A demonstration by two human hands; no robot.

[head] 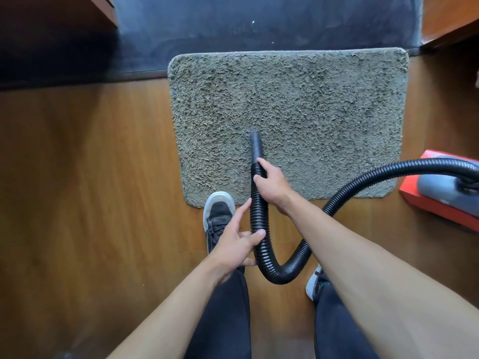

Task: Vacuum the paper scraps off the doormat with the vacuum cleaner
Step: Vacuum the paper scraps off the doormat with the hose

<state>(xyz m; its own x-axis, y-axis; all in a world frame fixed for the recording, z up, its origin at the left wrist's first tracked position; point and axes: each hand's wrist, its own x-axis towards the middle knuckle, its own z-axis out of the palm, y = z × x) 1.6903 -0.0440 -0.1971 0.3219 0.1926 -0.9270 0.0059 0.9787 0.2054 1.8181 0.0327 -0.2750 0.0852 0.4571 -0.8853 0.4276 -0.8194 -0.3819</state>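
A shaggy grey-green doormat (311,104) lies on the wooden floor ahead of me. The black ribbed vacuum hose (363,186) loops from the red and grey vacuum cleaner (440,200) at the right edge, down between my legs and up to a smooth black nozzle (256,145) whose tip rests on the mat's middle. My right hand (272,186) grips the hose just behind the nozzle. My left hand (239,242) holds the hose lower down, thumb over it and fingers spread. No paper scraps show on the mat; two tiny white specks (253,22) lie on the dark floor beyond it.
A dark grey floor strip (207,27) runs beyond the mat, between wooden furniture edges at the top left (103,6) and top right (451,19). My left shoe (219,216) touches the mat's near edge. My right shoe (315,283) is partly hidden by my arm.
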